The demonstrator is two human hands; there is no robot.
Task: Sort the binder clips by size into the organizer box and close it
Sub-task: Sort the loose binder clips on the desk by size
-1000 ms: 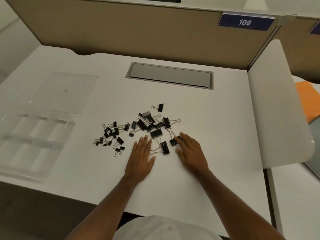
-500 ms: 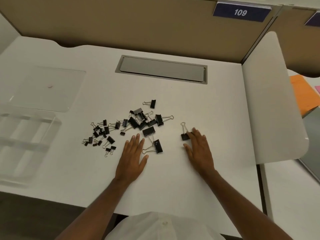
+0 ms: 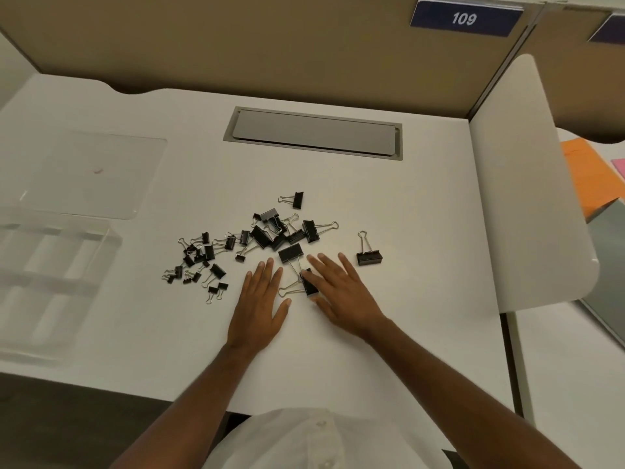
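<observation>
A smooth matte white desk [image 3: 389, 204] fills the view, backed by a tan fabric partition [image 3: 236, 38] at 12 o'clock. Near its middle lies a loose pile of black metal binder clips [image 3: 257, 242] with silver wire handles, the smaller ones scattered toward 9 o'clock and the larger ones heaped toward 3 o'clock. One large black binder clip [image 3: 369, 257] sits apart at the pile's 3 o'clock side, wire loops pointing to 12 o'clock. A medium clip [image 3: 297, 200] lies alone at 12 o'clock of the heap.

The left hand [image 3: 260, 308] lies flat on the desk at 6 o'clock of the pile, fingers straight and together, holding nothing. The right hand [image 3: 341, 292] is also flat with fingers spread and straight; its index finger rests on a large clip [image 3: 309, 286] between the two hands.

The clear, glossy plastic organizer box [image 3: 50, 286] stands open at 9 o'clock, its divided compartments blurred. Its transparent flat lid [image 3: 91, 174] lies on the desk at about 10 o'clock. A grey rectangular metal cable hatch [image 3: 314, 133] is set into the desk at 12 o'clock.
</observation>
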